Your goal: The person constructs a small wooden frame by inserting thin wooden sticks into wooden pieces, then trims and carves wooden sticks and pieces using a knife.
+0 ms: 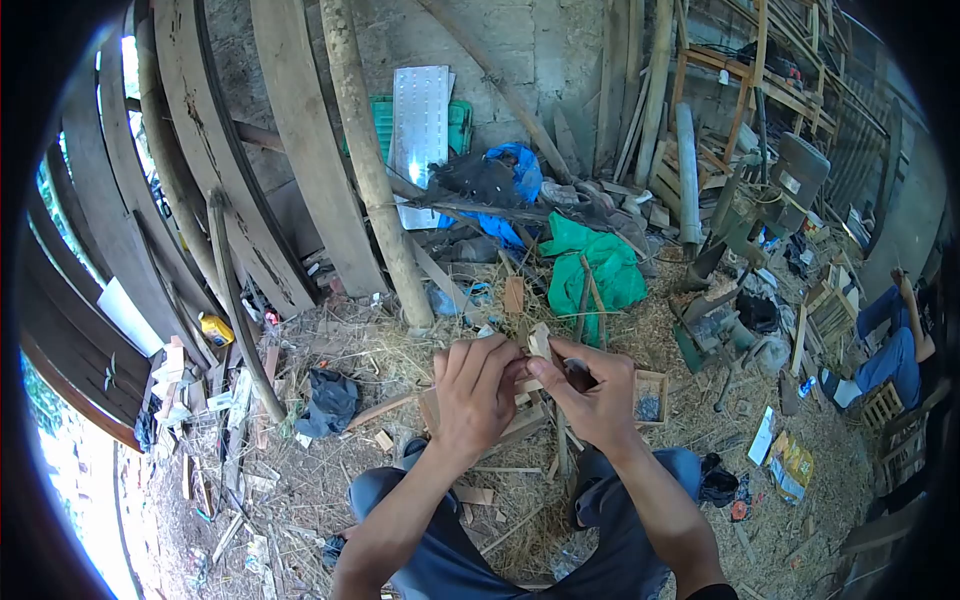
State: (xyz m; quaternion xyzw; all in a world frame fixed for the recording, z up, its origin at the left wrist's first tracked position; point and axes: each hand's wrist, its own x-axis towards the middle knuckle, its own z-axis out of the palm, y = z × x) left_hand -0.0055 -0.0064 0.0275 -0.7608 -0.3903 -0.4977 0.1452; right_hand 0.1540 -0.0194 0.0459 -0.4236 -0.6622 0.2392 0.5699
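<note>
Between the hands, a small pale wooden piece (540, 341) points towards twelve o'clock, pinched by the half-curled right hand (600, 396), probably for fine control; the bent-fingered left hand (470, 396) closes in from eight o'clock, its exact grip hidden

We cannot see the whole of the small wooden piece (540, 342), since the left hand (472, 392) and right hand (592, 398) partly cover it. The right fingers hide much of a dark object (579, 376). The dark picture edge cuts off a seated person (890, 365). We cannot read the print on the yellow packet (790, 468).
</note>
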